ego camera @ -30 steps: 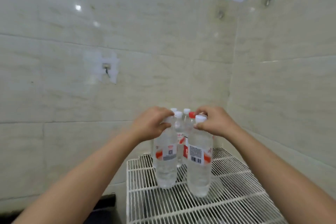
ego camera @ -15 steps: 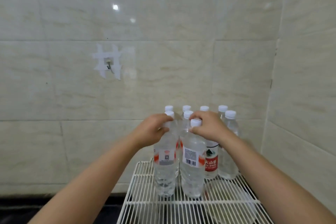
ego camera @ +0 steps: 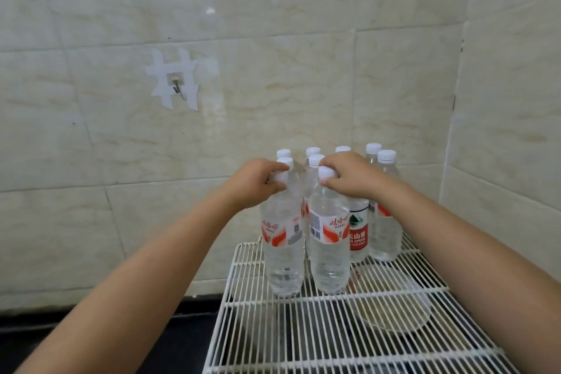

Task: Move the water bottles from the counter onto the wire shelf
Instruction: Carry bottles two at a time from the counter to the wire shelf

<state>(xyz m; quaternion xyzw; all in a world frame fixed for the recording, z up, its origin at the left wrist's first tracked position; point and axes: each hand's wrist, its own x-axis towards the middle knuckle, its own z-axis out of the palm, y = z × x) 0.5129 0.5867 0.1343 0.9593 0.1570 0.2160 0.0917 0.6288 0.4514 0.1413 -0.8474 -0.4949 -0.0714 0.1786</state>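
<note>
Under our left hand [ego camera: 258, 181] one bottle [ego camera: 283, 240] stands on the wire shelf [ego camera: 349, 334], and just to its right a second bottle [ego camera: 329, 237] stands under our right hand [ego camera: 349, 174], the two nearly touching. Behind both hands more bottles [ego camera: 384, 209] crowd the shelf's back edge against the tiled wall [ego camera: 273, 55], and a taped hook [ego camera: 176, 83] sits on the wall up and left of our left hand.

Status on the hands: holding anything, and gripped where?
Both hold bottles by the top. The left hand grips the front-left bottle at its neck and cap; the right hand pinches the front-right bottle at its cap. Both bottles stand on the wire shelf.
</note>
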